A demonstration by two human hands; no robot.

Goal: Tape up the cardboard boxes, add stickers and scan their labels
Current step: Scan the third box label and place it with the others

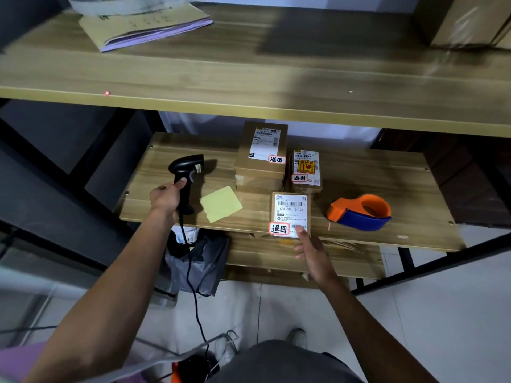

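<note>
On scanner, left hand curled

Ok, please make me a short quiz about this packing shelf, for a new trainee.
1. True or false: the left hand grips the scanner.
2. How many red-framed stickers show on the boxes?
3. What lies to the right of the near box? A) yellow paper B) tape dispenser C) grey bag
Key: 1 true; 2 three; 3 B.
</note>
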